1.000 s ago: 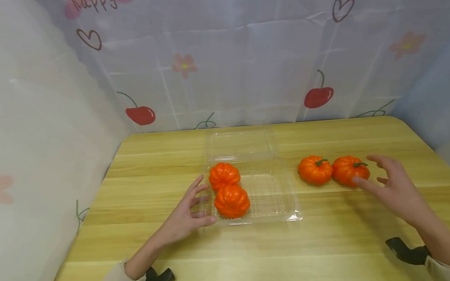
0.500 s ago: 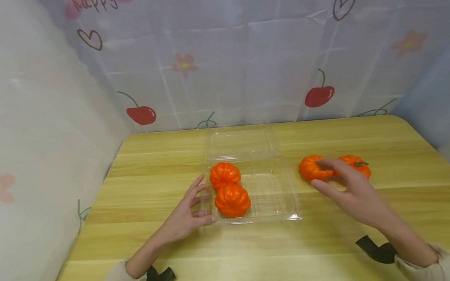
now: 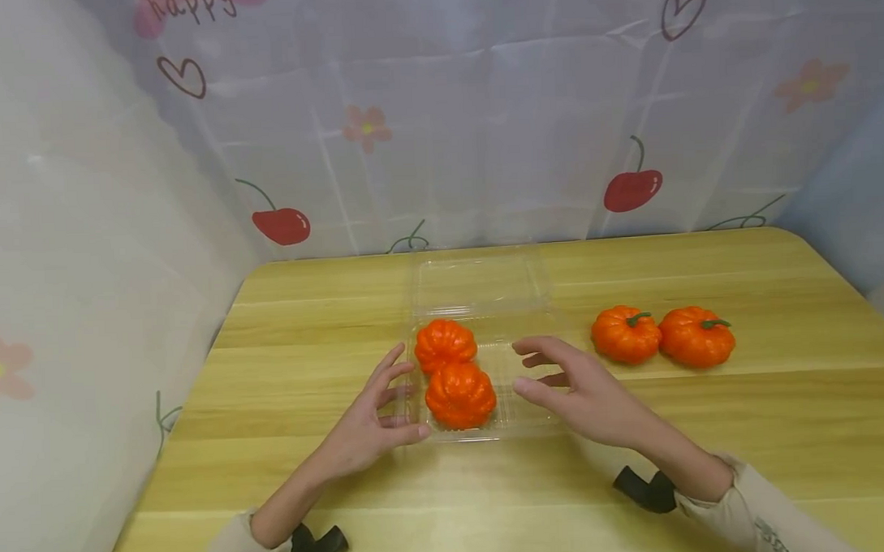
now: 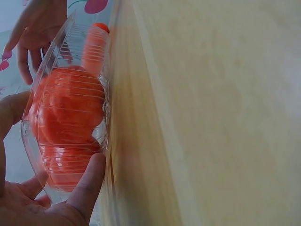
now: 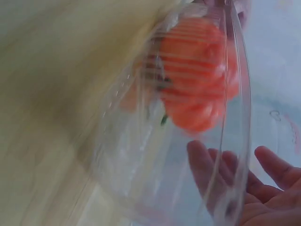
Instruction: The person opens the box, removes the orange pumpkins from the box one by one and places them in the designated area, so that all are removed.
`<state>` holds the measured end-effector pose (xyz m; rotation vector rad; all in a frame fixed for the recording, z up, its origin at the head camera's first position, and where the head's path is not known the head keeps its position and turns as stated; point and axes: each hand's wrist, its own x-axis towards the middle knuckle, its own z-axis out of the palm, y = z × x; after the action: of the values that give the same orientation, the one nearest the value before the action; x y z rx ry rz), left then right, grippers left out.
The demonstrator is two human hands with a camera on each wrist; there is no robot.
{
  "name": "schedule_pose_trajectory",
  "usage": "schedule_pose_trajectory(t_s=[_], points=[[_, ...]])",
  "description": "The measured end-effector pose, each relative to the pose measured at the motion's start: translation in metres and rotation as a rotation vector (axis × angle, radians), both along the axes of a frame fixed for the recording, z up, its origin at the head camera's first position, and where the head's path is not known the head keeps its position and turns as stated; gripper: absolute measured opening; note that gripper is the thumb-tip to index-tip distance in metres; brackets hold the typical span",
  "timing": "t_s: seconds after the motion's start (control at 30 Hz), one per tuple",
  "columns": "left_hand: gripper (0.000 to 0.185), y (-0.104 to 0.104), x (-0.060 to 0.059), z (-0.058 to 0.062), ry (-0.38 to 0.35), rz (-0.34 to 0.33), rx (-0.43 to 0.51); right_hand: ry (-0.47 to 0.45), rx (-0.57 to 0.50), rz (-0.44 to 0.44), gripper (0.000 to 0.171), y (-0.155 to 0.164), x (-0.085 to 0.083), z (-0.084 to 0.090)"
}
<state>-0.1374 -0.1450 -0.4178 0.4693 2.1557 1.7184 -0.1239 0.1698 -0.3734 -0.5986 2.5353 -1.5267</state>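
A clear plastic clamshell box [image 3: 520, 429] lies with its lid [image 3: 479, 283] folded back. In its left half sit two small orange pumpkins, one behind [image 3: 445, 346], one in front [image 3: 461, 395], no stems on top. My left hand [image 3: 363, 421] rests at the box's left side, its fingers spread and thumb at the front corner; the left wrist view shows the thumb [image 4: 89, 183] against the clear wall. Over the box's right half is my right hand [image 3: 581, 393], fingers loosely bent and holding nothing. In the right wrist view its fingers [image 5: 277, 169] appear beside the rim.
Two more pumpkins with green stems stand side by side right of the box, a left one [image 3: 626, 334] and a right one [image 3: 697, 337]. All rests on a wood-grain table [image 3: 282, 314]. A printed curtain [image 3: 467, 145] hangs behind the table's far edge.
My right hand has moved left, from beside the right-hand pumpkins to over the box's right half, taking nothing. My left hand and all the pumpkins have stayed in place.
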Motion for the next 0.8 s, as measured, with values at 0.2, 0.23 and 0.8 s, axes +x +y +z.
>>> schedule_pose_trajectory(t_s=[0.2,0.23,0.8], points=[[0.097,0.001,-0.001,-0.001,-0.004,-0.002,0.008,-0.130,0.054,-0.010,0.061,-0.029,-0.005,0.001],[0.097,0.001,-0.001,-0.001,-0.002,-0.003,0.007,-0.155,0.059,-0.016,0.063,-0.033,-0.006,0.000],[0.101,0.001,0.001,0.000,-0.004,0.000,0.015,-0.220,0.014,-0.007,0.057,-0.064,-0.016,-0.016]])
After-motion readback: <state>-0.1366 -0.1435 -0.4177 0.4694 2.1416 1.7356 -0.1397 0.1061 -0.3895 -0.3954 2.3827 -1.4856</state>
